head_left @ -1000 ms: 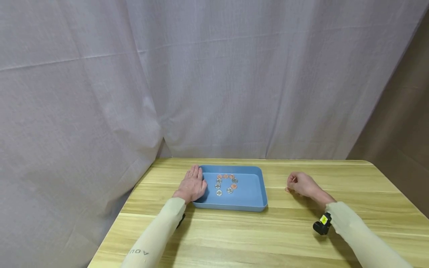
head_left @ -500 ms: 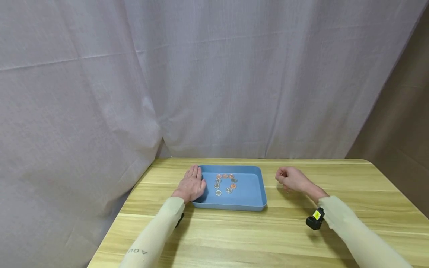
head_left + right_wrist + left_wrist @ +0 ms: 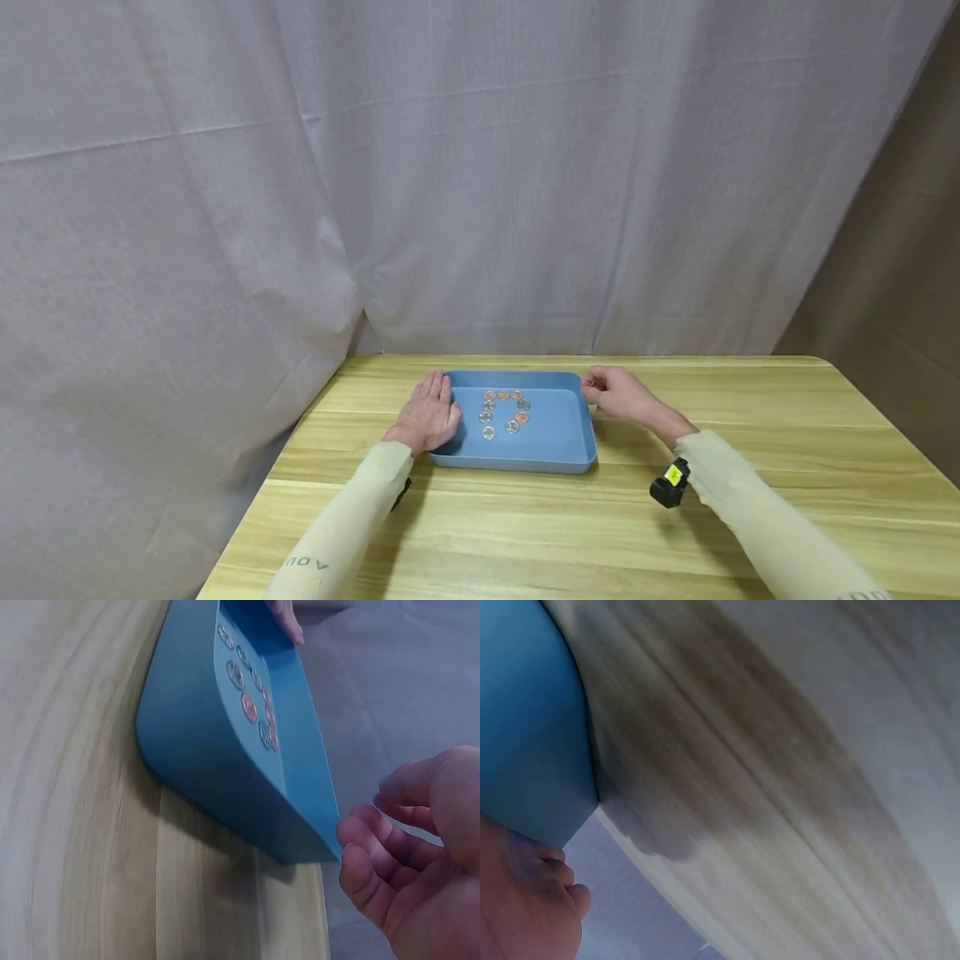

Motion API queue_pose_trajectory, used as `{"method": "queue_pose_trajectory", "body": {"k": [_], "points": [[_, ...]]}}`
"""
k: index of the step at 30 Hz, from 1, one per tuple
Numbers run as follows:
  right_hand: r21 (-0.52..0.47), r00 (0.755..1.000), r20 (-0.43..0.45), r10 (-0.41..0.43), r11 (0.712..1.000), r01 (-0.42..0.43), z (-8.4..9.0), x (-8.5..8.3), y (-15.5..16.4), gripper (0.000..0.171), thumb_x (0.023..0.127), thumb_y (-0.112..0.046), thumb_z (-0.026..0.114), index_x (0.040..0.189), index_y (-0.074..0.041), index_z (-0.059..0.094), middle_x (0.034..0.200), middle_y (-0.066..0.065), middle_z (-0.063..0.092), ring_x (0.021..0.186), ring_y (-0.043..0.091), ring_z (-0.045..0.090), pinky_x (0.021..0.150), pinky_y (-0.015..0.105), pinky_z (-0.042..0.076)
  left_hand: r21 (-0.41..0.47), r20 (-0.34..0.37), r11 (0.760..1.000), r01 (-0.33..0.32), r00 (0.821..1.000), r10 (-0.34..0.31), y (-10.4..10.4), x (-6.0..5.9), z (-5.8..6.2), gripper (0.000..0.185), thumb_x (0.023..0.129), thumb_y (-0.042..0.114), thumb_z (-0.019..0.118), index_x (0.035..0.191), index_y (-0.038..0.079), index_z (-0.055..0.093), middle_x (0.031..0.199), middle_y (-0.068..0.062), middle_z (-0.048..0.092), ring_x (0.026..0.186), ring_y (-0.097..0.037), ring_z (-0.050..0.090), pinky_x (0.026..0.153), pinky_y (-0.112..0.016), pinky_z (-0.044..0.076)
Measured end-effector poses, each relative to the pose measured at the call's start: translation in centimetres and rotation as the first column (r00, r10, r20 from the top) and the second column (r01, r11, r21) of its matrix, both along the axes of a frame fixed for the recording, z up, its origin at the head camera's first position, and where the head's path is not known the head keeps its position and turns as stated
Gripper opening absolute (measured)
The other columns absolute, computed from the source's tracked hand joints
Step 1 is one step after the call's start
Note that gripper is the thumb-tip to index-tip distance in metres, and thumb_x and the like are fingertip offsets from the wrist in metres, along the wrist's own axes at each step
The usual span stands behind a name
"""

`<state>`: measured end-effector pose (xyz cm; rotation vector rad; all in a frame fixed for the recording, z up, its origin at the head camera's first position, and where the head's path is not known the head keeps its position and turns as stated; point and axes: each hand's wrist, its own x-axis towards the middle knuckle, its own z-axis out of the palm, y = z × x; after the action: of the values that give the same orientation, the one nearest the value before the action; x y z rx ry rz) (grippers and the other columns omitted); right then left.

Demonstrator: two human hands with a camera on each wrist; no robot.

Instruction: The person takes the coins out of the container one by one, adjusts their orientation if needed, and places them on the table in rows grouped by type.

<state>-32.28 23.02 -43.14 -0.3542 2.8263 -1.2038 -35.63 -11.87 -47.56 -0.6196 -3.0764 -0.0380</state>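
Note:
A shallow blue tray (image 3: 558, 417) lies on the table with several silver and copper coins (image 3: 489, 432) inside, laid in a curved, P-like outline. My left hand (image 3: 430, 410) rests over the tray's left rim with straight fingers. In the left wrist view, part of that hand (image 3: 525, 907) shows against the blue wall. At the tray's far right corner is my right hand (image 3: 618, 393), thumb and forefinger pinched together. In the right wrist view this hand (image 3: 427, 862) is beside the corner; only a small dark edge, apparently a coin's, shows between thumb and finger.
The wooden table (image 3: 525, 533) extends in front of the tray and to its right. A grey curtain (image 3: 480, 208) hangs behind the table's far edge. A black wrist camera (image 3: 667, 487) sits under the right sleeve.
My right hand has moved left from a copper coin on the table to the tray's right rim, fingers staying pinched. The left hand and the coins in the tray stay put.

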Motion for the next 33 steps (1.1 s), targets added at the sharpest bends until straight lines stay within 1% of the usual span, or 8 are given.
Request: {"method": "queue_pose_trajectory", "body": {"k": [3,7,11,15,20,24,28,33], "points": [[-0.021,1.0,0.016,0.013,1.0,-0.013,0.0,-0.1,-0.9,0.015,0.097,-0.012,0.056,0.102,0.001,0.062,0.077,0.005,0.057,0.063,0.015,0.055,0.054,0.028,0.051,-0.001,-0.005,1.0,-0.004,1.0,0.004,0.0,0.0,-0.1,0.063,0.104,0.034,0.022,0.155,-0.003,0.019,0.164,-0.019,0.011,0.153,-0.033,0.012,0.125,-0.043,0.016],[-0.049,0.999,0.025,0.033,0.998,-0.031,-0.2,-0.2,-2.1,0.017,0.096,-0.012,0.058,0.106,0.002,0.062,0.076,0.013,0.059,0.061,0.022,0.059,0.05,0.031,0.05,-0.004,-0.01,1.0,-0.009,1.0,0.009,0.0,0.2,-0.1,0.064,0.104,0.035,0.022,0.155,-0.002,0.02,0.164,-0.019,0.012,0.153,-0.033,0.012,0.125,-0.043,0.017],[-0.056,0.999,0.011,0.046,0.997,-0.045,-0.7,-0.3,-2.9,0.017,0.095,-0.011,0.06,0.107,0.001,0.063,0.078,0.017,0.061,0.061,0.026,0.061,0.047,0.031,0.05,-0.016,-0.013,1.0,-0.009,1.0,0.009,0.0,0.2,-0.2,0.064,0.103,0.036,0.022,0.155,-0.002,0.021,0.164,-0.02,0.014,0.153,-0.033,0.013,0.125,-0.044,0.018],[-0.068,0.999,0.011,0.049,0.997,-0.048,-0.9,-0.3,-3.6,0.018,0.095,-0.011,0.06,0.108,0.0,0.063,0.078,0.013,0.06,0.062,0.028,0.063,0.046,0.028,0.049,-0.029,-0.018,1.0,-0.008,1.0,0.007,0.1,0.2,-0.1,0.063,0.104,0.035,0.022,0.155,-0.002,0.02,0.164,-0.019,0.014,0.153,-0.033,0.014,0.125,-0.044,0.019],[-0.079,0.998,0.016,0.061,0.995,-0.06,-1.2,-0.4,-4.6,0.017,0.095,-0.011,0.06,0.108,-0.002,0.064,0.077,0.01,0.061,0.065,0.031,0.065,0.046,0.029,0.05,-0.033,-0.02,0.999,-0.006,1.0,0.005,0.2,0.2,0.0,0.063,0.104,0.035,0.022,0.155,-0.002,0.02,0.164,-0.019,0.013,0.153,-0.033,0.013,0.125,-0.044,0.018],[-0.048,0.998,0.009,0.057,0.997,-0.057,-1.6,-0.6,-5.3,0.014,0.095,-0.012,0.061,0.105,-0.003,0.064,0.075,0.009,0.061,0.059,0.028,0.063,0.044,0.03,0.05,-0.032,-0.026,0.999,-0.014,1.0,0.014,0.2,0.1,-0.1,0.063,0.103,0.035,0.023,0.155,-0.002,0.021,0.164,-0.02,0.015,0.153,-0.033,0.013,0.125,-0.044,0.019],[-0.005,1.0,0.012,0.017,1.0,-0.016,-2.3,-0.7,-6.0,0.008,0.094,-0.011,0.062,0.098,-0.004,0.064,0.069,0.006,0.059,0.051,0.021,0.057,0.042,0.029,0.047,-0.037,-0.02,0.999,-0.012,1.0,0.011,0.1,0.2,-0.3,0.064,0.103,0.035,0.024,0.155,-0.002,0.021,0.164,-0.019,0.014,0.153,-0.032,0.013,0.125,-0.044,0.018],[0.024,1.0,0.008,0.004,1.0,-0.004,-3.1,-0.9,-6.8,0.006,0.092,-0.013,0.064,0.096,-0.007,0.063,0.067,0.004,0.06,0.048,0.016,0.055,0.041,0.027,0.047,-0.057,-0.019,0.998,-0.005,1.0,0.004,0.3,0.2,-0.1,0.064,0.103,0.034,0.023,0.155,-0.002,0.019,0.164,-0.019,0.013,0.153,-0.032,0.012,0.125,-0.043,0.017]]}}
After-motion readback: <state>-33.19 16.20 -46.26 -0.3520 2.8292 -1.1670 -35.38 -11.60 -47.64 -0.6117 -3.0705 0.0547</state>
